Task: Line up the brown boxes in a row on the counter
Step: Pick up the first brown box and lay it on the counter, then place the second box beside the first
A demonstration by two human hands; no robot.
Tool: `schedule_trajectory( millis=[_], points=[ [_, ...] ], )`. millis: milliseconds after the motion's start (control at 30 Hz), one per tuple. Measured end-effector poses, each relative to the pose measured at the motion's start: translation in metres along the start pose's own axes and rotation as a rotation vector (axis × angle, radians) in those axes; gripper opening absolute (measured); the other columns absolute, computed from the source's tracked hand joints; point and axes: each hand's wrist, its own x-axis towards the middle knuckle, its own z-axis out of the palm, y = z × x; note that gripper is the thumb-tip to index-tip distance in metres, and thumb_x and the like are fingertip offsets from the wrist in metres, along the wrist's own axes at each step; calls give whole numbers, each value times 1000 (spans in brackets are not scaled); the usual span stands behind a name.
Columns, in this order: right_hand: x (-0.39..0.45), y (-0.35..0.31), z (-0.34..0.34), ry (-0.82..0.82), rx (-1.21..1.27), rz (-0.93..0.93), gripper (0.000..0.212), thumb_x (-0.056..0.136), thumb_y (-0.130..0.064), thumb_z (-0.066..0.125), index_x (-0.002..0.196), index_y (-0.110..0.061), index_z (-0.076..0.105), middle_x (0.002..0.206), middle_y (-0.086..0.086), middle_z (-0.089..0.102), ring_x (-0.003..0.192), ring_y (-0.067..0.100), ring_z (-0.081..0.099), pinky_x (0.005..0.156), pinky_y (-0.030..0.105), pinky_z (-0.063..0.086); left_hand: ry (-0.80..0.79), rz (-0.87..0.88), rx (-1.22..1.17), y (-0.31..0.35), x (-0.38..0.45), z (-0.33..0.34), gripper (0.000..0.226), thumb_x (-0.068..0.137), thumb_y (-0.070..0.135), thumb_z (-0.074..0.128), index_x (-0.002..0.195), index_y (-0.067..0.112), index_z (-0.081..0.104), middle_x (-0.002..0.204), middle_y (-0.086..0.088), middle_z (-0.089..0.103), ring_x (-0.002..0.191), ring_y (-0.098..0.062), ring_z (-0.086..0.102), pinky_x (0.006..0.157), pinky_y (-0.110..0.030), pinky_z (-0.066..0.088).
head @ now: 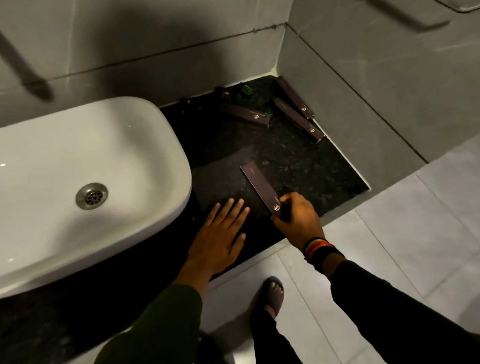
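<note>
Left hand (223,235) flat, palm down, fingers spread on counter (297,160) just right of sink (60,178), holding nothing. Right hand (296,220), farther from sink, fingers curled, pinching near end of brown box (259,189). Box lies flat; long axis runs diagonally, far end angled toward sink.

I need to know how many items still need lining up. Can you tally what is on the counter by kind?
Long brown boxes: 4, one at the front edge under the right hand, three at the back.
Small dark brown boxes at the back wall: 2.
Small green items: 2.
Total: 8.
</note>
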Motion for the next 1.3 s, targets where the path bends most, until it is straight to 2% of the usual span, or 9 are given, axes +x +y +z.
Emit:
schedule_trajectory(
  millis=[167,267,367,533,667,800,967,1167,1300],
  points=[
    [21,5,-4,-61,37,-44,49,73,-49,77,111,-35,49,105,-10,61,94,13,61,80,28,54,3,-14,10,-2,0,3,63,115,40,37,173,21,20,182,-3,16,169,-24,6,136,-51,10],
    [46,3,-13,-86,90,-43,47,77,-50,74,114,-31,53,101,-7,64,87,14,65,80,33,58,-2,-15,10,-2,3,3,64,115,40,39,173,21,21,182,-2,16,169,-24,7,136,-51,11],
    [85,-6,-24,-11,79,-75,34,84,-39,71,112,-24,59,98,-2,66,82,19,66,82,40,58,19,-17,-39,-3,4,5,62,116,40,40,173,21,23,182,-2,19,169,-24,8,136,-51,10],
    [174,-39,-37,-34,-65,-205,34,92,-27,62,123,-14,59,121,10,64,113,30,62,99,43,51,55,-17,-81,-4,4,11,61,113,38,39,171,20,31,180,-2,23,169,-25,13,134,-54,17],
    [237,-74,-35,-88,-274,-357,40,94,-24,58,130,-7,55,130,20,59,124,38,54,102,45,48,29,-35,-56,-3,3,12,65,112,38,41,173,24,24,182,2,16,169,-21,7,135,-50,11],
    [273,-104,-20,-266,-481,-411,59,95,-29,58,149,-15,39,159,15,34,144,38,34,115,53,35,40,-37,-27,-2,1,11,66,112,38,42,173,23,23,183,2,15,169,-20,7,135,-49,9],
    [269,-118,-12,-150,-547,-380,51,87,-29,66,132,-10,51,131,19,60,120,41,58,101,49,47,41,-31,-20,-2,1,9,67,112,37,45,173,22,23,183,1,15,169,-21,7,136,-48,7],
    [202,-77,-29,-91,-141,-201,46,75,-26,76,115,-14,57,118,13,63,108,33,62,90,45,54,19,-15,-84,-3,1,8,63,112,40,35,172,21,28,182,-1,19,169,-23,10,134,-53,14],
    [138,-35,-37,-11,3,-94,45,72,-30,79,110,-19,58,111,6,64,99,25,65,85,36,55,32,2,-77,-2,1,4,61,114,40,37,170,19,33,180,-3,25,168,-27,16,135,-54,16]
  ],
)
